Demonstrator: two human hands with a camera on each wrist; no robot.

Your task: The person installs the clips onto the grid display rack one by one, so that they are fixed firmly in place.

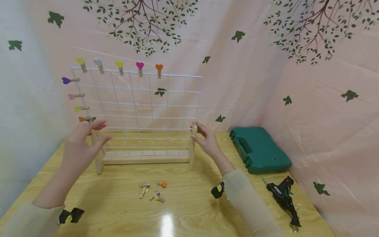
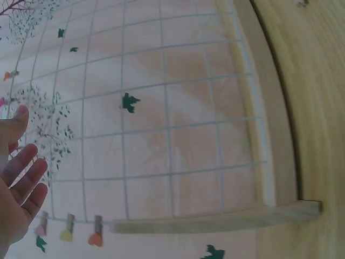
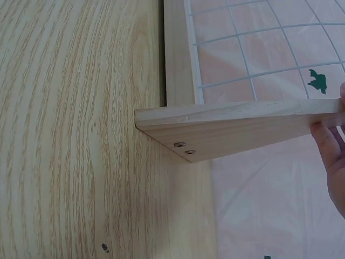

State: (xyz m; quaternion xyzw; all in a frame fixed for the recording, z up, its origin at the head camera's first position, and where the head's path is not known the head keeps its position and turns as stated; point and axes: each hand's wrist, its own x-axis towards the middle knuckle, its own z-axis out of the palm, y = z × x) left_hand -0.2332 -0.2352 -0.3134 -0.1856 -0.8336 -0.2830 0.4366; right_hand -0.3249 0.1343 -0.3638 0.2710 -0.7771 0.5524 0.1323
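Wooden tabletop [image 1: 195,207] bears a rack [image 1: 145,160] — right post [image 1: 192,154] between right fingers [image 1: 203,129].

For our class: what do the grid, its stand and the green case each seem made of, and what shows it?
Grid: probably metal wire, coated white; its bars are thin and evenly coloured. Stand: wood, pale and seemingly unvarnished, with faint grain. Green case: likely hard plastic, fairly matte; its colour is uniform and its edges look moulded.
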